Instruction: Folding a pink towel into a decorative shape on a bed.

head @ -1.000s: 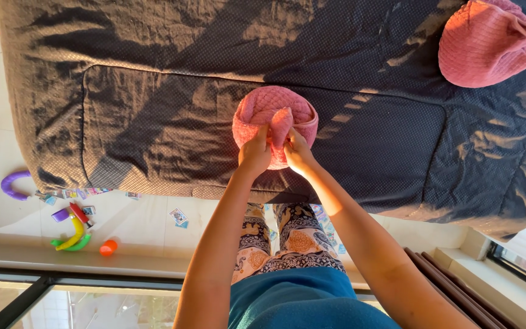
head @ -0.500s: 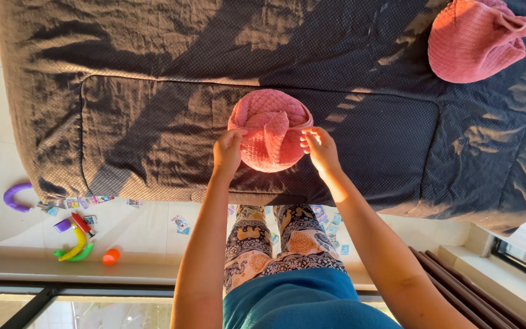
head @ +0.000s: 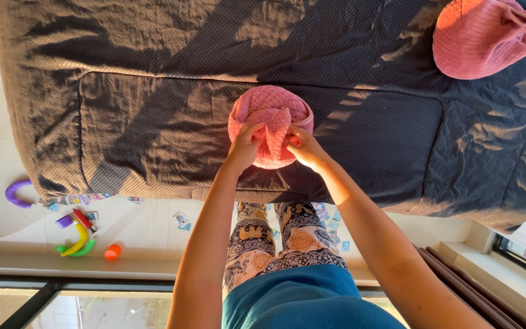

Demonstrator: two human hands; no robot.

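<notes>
Both hands at frame centre: left hand [head: 246,146] and right hand [head: 302,148], fingers pinched closed on the near edge of a pink cloth [head: 270,122] bundled on the dark bed [head: 153,91]. Second pink cloth [head: 482,38] upper right. Toys [head: 77,234] on the floor [head: 147,228], lower left.

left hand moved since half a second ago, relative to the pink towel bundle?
Yes. The left hand has come inward from the bundle's outer edge onto the front of the pink towel bundle, close to the right hand.
</notes>
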